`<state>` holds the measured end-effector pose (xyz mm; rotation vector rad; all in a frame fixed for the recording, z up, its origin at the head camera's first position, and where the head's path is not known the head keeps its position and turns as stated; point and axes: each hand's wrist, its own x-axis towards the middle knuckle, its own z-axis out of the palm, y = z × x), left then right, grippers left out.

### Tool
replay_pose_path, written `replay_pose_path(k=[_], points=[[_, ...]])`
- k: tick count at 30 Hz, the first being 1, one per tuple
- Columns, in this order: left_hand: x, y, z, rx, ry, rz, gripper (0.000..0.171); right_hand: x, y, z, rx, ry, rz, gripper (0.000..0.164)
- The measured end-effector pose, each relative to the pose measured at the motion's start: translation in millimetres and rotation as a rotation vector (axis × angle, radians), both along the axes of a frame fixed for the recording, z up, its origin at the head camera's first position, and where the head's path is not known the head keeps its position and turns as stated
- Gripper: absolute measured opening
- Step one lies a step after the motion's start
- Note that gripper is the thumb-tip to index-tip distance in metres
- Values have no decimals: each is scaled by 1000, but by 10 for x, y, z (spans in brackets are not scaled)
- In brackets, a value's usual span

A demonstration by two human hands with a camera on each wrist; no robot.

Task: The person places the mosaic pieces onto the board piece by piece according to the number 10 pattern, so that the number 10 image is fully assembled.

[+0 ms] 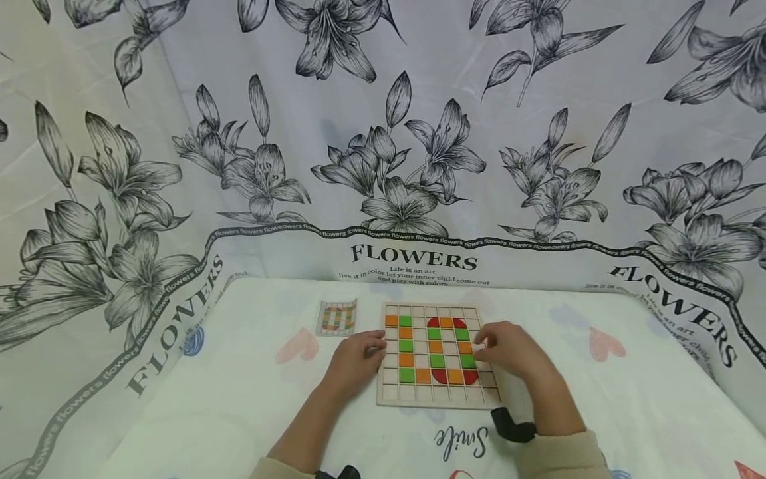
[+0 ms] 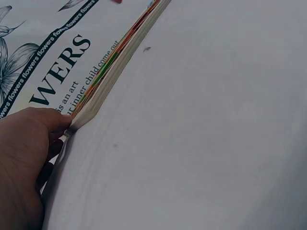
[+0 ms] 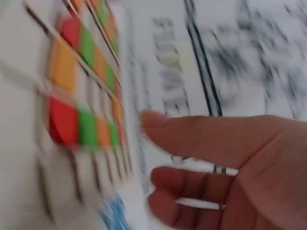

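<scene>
A square wooden grid board [image 1: 439,396] lies in the middle of the head view. Set in its cells are green tiles [image 1: 406,345], orange tiles [image 1: 391,320] and red rounded pieces [image 1: 439,376]; a column on the left and a ring on the right read like "10". My left hand [image 1: 357,359] grips the board's left edge, its thumb on the rim and its other fingers curled below in the left wrist view. Beside the right edge is my right hand [image 1: 510,346]. Its thumb and loosely bent fingers stand apart with nothing between them in the blurred right wrist view.
A small pattern card [image 1: 337,318] showing a similar coloured design lies behind my left hand. Under everything is a white cloth [image 1: 251,399] printed with hearts and lettering. A flower-printed curtain [image 1: 383,133] hangs behind and along the sides.
</scene>
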<state>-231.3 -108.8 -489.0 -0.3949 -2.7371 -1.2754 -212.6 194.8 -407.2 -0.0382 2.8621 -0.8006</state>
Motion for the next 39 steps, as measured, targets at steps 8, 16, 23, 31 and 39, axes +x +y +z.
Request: replay_pose_path(k=[8,16,23,31,39], points=[[8,-2,13,-4,7,-3,16,94,835,-48,43,-240,-146,46],[20,-18,-17,13,-11,6,16,29,705,-171,-16,-272,-95,51],[1,-23,-30,5,2,-7,17,20,560,-91,-101,-107,-70,35],[0,-35,-11,23,14,-25,16,13,-450,38,-167,104,111,20],[26,-47,21,14,32,-40,16,49,-1175,-115,-95,142,394,7]])
